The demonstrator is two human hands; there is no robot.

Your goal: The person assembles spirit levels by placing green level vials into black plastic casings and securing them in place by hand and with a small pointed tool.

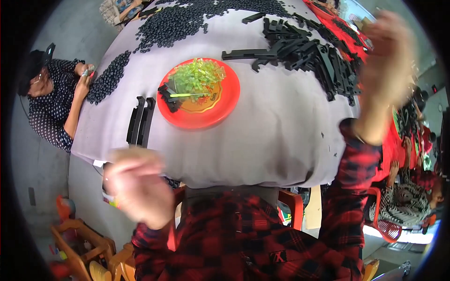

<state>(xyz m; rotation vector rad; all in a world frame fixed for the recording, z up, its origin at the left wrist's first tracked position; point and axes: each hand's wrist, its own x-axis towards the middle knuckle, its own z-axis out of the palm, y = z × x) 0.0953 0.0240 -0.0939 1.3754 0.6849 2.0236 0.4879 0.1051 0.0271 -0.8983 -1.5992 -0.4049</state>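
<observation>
My left hand (140,187) is smeared by motion at the near left edge of the table, just below two long black plastic strips (141,122) lying side by side. Whether it holds anything is unclear. Raised at the far right, my right hand (390,61) is blurred too, over the side of the heap of black plastic strips (304,51). Between my hands sits a round red plate (206,122). Translucent yellow-green pieces (199,75) are piled on it, beside small black pieces (169,98) and a thin tool with a yellow-green handle (180,95).
Many small round black pieces (168,28) spread across the far side of the pale tablecloth (276,140). At the left, a person in a dotted shirt (54,103) handles something small beside another black pile (110,77). Other people sit along a red-covered table (393,154) at right.
</observation>
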